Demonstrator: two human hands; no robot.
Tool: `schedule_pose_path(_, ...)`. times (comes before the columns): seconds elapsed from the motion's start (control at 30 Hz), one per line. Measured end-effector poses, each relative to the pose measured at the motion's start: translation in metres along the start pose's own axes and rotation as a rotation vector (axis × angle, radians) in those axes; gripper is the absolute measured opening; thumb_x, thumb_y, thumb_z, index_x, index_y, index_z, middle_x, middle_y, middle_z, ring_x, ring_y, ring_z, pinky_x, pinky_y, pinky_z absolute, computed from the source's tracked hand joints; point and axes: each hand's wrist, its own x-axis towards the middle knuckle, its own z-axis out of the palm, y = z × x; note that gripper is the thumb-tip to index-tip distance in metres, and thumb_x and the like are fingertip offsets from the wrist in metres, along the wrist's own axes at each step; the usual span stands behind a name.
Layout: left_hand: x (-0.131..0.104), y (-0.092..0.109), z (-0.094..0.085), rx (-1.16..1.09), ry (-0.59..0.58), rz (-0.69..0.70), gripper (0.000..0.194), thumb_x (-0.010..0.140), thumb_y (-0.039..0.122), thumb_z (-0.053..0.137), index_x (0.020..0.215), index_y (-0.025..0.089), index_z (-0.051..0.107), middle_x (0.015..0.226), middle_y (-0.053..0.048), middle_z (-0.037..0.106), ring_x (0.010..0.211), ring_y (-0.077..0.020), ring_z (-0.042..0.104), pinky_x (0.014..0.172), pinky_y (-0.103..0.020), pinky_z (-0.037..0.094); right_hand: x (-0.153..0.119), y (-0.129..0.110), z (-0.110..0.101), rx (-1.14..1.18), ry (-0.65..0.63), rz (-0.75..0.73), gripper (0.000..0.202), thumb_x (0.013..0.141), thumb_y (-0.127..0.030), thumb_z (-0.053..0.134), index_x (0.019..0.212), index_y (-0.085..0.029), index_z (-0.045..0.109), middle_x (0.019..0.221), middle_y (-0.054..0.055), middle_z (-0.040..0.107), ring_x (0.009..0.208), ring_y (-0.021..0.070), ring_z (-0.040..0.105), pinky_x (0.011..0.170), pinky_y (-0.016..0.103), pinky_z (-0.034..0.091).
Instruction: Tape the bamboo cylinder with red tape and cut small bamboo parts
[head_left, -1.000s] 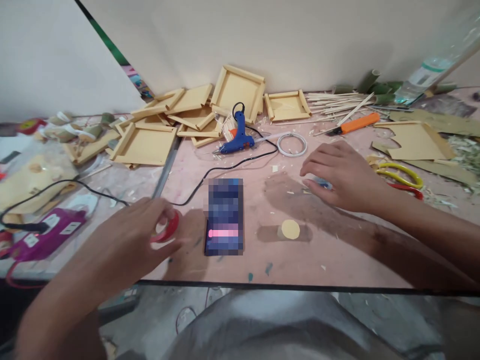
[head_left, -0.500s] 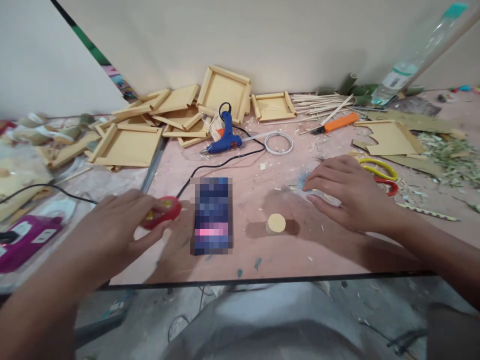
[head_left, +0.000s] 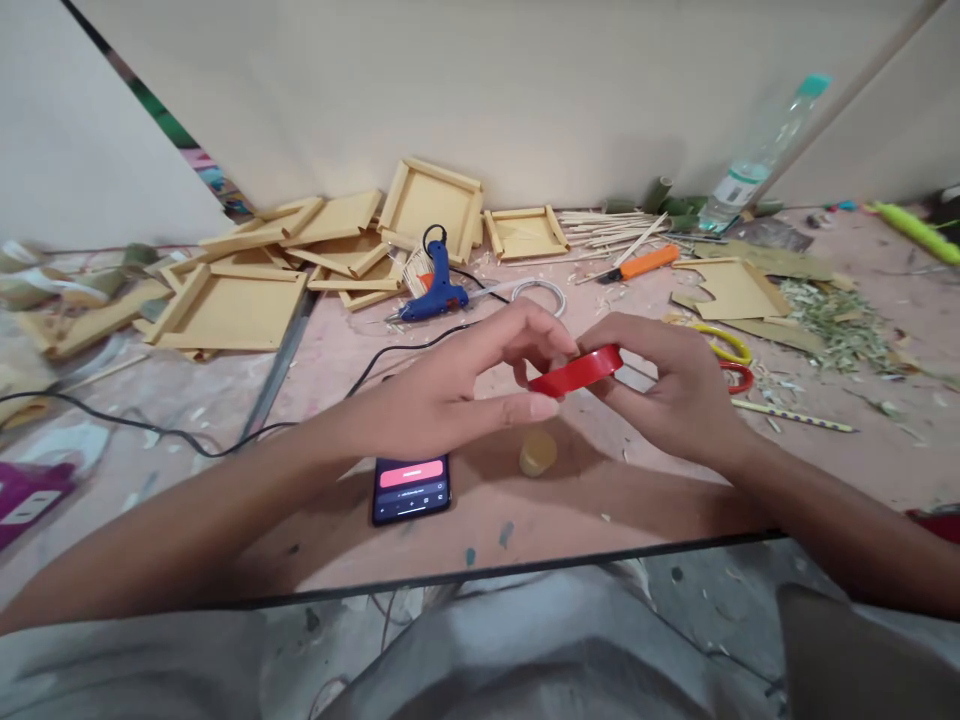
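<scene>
Right hand [head_left: 670, 388]: fingers pinched on red tape roll [head_left: 576, 372] at right end; left hand [head_left: 450, 388]: fingers half-open around left end, grip unclear.

Clock positions from view centre. Phone [head_left: 412, 503], 7 o'clock: largely hidden behind left hand [head_left: 469, 390]; smallest screen text illegible. Red tape roll [head_left: 577, 373], near, 3 o'clock: partly covered by both hands. White ring [head_left: 540, 283], between 1 and 2: lower rim hidden. Yellow-and-red looped handles [head_left: 731, 339], 3 o'clock: remainder behind right hand [head_left: 675, 390]. Bottle [head_left: 739, 185], 2 o'clock: label print too small. Purple socket strip [head_left: 49, 480], between 8 and 9: cut by left edge. Red item [head_left: 937, 522], between 3 and 4: cut by right edge, unidentifiable.
</scene>
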Motion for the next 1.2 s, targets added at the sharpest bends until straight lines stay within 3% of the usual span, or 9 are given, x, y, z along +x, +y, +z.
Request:
schedule_pose_path(0.17,-0.002,-0.008,0.001,0.026,-0.051,0.034,0.03,0.103,0.033,0.077,0.13,0.023,0.067,0.132,-0.01,0.075,0.122,-0.0214,0.072,0.107,-0.033,0.057,-0.006,0.013,0.005,0.244,0.027,0.113,0.005,0.1,-0.028,0.073,0.104,-0.031,0.075,0.101,0.002,0.081,0.091,0.0238,0.075,0.082,0.04,0.062)
schedule_pose_path(0.33,0.0,-0.015,0.007,0.05,0.011,0.089,0.027,0.103,0.033,0.077,0.128,0.022,0.076,0.125,-0.007,0.08,0.116,-0.0201,0.072,0.104,-0.032,0.055,-0.007,0.023,0.017,0.39,-0.024,0.149,0.012,0.1,-0.031,0.076,0.11,-0.027,0.071,0.107,0.003,0.077,0.099,0.0225,0.074,0.089,0.037,0.06)
schedule_pose_path(0.5,0.001,-0.017,0.013,0.055,0.108,0.072,0.025,0.101,0.039,0.08,0.119,0.021,0.08,0.116,-0.006,0.081,0.107,-0.0202,0.072,0.099,-0.033,0.052,-0.012,0.017,0.019,0.092,0.03,0.031,0.025,0.102,-0.023,0.068,0.127,-0.028,0.067,0.125,0.008,0.077,0.108,0.0257,0.073,0.092,0.042,0.058)
schedule_pose_path(0.63,0.001,-0.013,0.017,0.071,0.222,0.019,0.033,0.097,0.051,0.083,0.096,0.019,0.077,0.1,-0.004,0.077,0.094,-0.0184,0.069,0.089,-0.031,0.052,-0.015,0.011,0.02,0.008,0.007,-0.1,0.019,0.103,-0.019,0.065,0.119,-0.03,0.066,0.113,0.006,0.079,0.101,0.0244,0.074,0.089,0.041,0.059)
schedule_pose_path(0.77,-0.001,-0.01,0.018,0.113,0.216,0.062,0.036,0.095,0.053,0.085,0.103,0.019,0.076,0.101,-0.005,0.074,0.097,-0.0199,0.066,0.092,-0.033,0.051,-0.014,0.013,0.022,0.276,0.021,0.072,0.004,0.107,-0.03,0.066,0.111,-0.029,0.065,0.113,0.005,0.079,0.101,0.0232,0.076,0.091,0.041,0.062)
schedule_pose_path(0.9,-0.001,-0.012,0.017,0.136,0.149,0.132,0.023,0.1,0.04,0.081,0.115,0.023,0.078,0.119,-0.009,0.077,0.122,-0.025,0.065,0.109,-0.039,0.051,-0.013,0.021,0.027,0.646,0.012,0.22,0.024,0.1,-0.045,0.078,0.107,-0.03,0.059,0.119,0.004,0.074,0.108,0.0254,0.075,0.096,0.044,0.063)
schedule_pose_path(1.0,0.0,-0.014,0.018,0.13,0.075,0.192,0.017,0.103,0.034,0.077,0.117,0.024,0.078,0.12,-0.007,0.081,0.13,-0.0265,0.062,0.119,-0.044,0.046,-0.013,0.025,0.031,0.81,-0.054,0.288,0.037,0.095,-0.057,0.079,0.106,-0.03,0.056,0.113,0.003,0.071,0.089,0.0229,0.075,0.079,0.04,0.065)
schedule_pose_path(1.07,0.001,-0.015,0.02,0.12,0.066,0.215,0.018,0.104,0.035,0.076,0.116,0.022,0.078,0.116,-0.007,0.082,0.124,-0.0258,0.061,0.117,-0.043,0.046,-0.014,0.026,0.032,0.782,-0.07,0.288,0.036,0.095,-0.056,0.079,0.107,-0.03,0.058,0.108,0.003,0.069,0.084,0.0212,0.073,0.073,0.036,0.063)
schedule_pose_path(1.2,0.0,-0.017,0.022,0.124,0.117,0.182,0.023,0.1,0.04,0.08,0.112,0.02,0.077,0.11,-0.006,0.078,0.114,-0.0232,0.061,0.104,-0.036,0.047,-0.015,0.021,0.028,0.396,0.037,0.122,0.023,0.098,-0.033,0.077,0.117,-0.029,0.066,0.116,0.005,0.073,0.105,0.0237,0.073,0.089,0.037,0.062)
